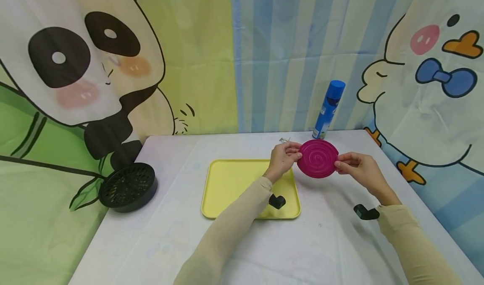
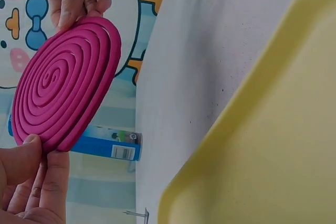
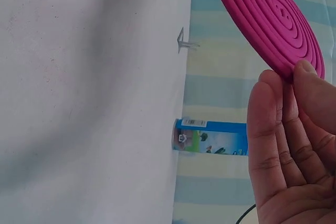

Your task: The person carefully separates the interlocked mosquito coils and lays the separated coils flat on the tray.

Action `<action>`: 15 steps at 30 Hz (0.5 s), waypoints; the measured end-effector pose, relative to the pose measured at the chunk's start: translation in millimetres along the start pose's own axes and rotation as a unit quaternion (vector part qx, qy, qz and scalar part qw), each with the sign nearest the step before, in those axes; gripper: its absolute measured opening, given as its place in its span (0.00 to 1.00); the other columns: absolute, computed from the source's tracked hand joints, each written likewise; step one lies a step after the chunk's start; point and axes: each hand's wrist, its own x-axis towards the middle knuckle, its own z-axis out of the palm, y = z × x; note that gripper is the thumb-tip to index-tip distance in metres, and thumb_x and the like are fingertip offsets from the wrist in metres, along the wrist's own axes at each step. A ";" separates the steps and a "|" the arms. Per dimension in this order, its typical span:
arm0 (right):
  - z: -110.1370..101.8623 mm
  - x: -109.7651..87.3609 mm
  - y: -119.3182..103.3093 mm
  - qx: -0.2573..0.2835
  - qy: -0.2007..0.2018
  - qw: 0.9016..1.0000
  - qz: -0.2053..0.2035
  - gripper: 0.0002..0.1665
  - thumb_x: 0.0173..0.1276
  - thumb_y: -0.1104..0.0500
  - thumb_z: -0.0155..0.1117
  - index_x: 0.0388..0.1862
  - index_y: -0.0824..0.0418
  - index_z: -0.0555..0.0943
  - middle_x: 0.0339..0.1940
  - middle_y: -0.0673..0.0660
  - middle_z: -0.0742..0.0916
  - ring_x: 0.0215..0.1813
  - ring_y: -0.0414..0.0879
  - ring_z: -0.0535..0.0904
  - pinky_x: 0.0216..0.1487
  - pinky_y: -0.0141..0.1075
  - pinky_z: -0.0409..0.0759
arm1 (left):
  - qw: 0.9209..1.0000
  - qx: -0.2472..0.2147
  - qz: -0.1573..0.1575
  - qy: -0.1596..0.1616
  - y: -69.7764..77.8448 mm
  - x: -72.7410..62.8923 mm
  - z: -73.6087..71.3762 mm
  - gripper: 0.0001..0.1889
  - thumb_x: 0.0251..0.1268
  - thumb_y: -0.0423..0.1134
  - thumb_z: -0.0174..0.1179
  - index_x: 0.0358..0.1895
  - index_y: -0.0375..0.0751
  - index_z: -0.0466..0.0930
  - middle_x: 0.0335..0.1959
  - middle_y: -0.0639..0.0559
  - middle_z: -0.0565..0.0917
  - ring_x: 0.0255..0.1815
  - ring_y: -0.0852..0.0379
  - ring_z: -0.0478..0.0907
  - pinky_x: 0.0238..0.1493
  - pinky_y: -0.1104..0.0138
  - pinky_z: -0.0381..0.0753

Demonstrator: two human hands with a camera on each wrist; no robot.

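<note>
A magenta mosquito coil (image 1: pixel 317 159), a flat round spiral, is held up above the table at the right of the yellow tray. My left hand (image 1: pixel 282 162) pinches its left edge between thumb and fingers. At the opposite edge, my right hand (image 1: pixel 364 173) pinches it the same way. The left wrist view shows the tightly wound rings of the coil (image 2: pixel 65 85) face-on, with narrow slits between them. In the right wrist view the right thumb lies on the face of the coil (image 3: pixel 273 19), fingers behind.
A yellow tray (image 1: pixel 230 188) lies flat mid-table, partly under the left forearm. Behind the hands stand a blue spray can (image 1: pixel 328 110) and a small metal stand (image 3: pixel 184 42). A black round dish with a perforated top (image 1: pixel 128 187) sits at the left edge.
</note>
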 end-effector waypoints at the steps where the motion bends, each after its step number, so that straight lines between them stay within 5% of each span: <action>1: 0.1 0.2 -0.6 0.002 0.002 1.000 -0.001 0.25 0.73 0.48 0.66 0.56 0.67 0.79 0.48 0.68 0.88 0.44 0.54 0.90 0.44 0.30 0.87 | 1.000 -0.001 0.001 0.003 0.1 0.0 -0.3 0.11 0.65 0.27 0.67 0.50 0.36 0.85 0.38 0.48 0.89 0.36 0.62 0.86 0.41 0.69 0.88; 7: 0.9 1.2 -4.0 0.017 0.024 1.000 -0.001 0.28 0.72 0.45 0.66 0.58 0.66 0.79 0.49 0.67 0.88 0.41 0.40 0.89 0.44 0.24 0.84 | 0.999 -0.036 -0.009 0.016 0.8 0.7 -0.5 0.11 0.64 0.29 0.68 0.49 0.40 0.86 0.38 0.51 0.89 0.38 0.60 0.87 0.41 0.68 0.88; 15: 2.7 3.0 -4.6 0.019 0.079 0.997 -0.010 0.27 0.73 0.45 0.65 0.57 0.64 0.80 0.42 0.55 0.88 0.37 0.31 0.85 0.41 0.21 0.83 | 0.996 -0.081 -0.012 -0.026 3.1 1.4 -4.4 0.13 0.67 0.27 0.65 0.53 0.38 0.84 0.42 0.48 0.89 0.42 0.55 0.89 0.44 0.63 0.89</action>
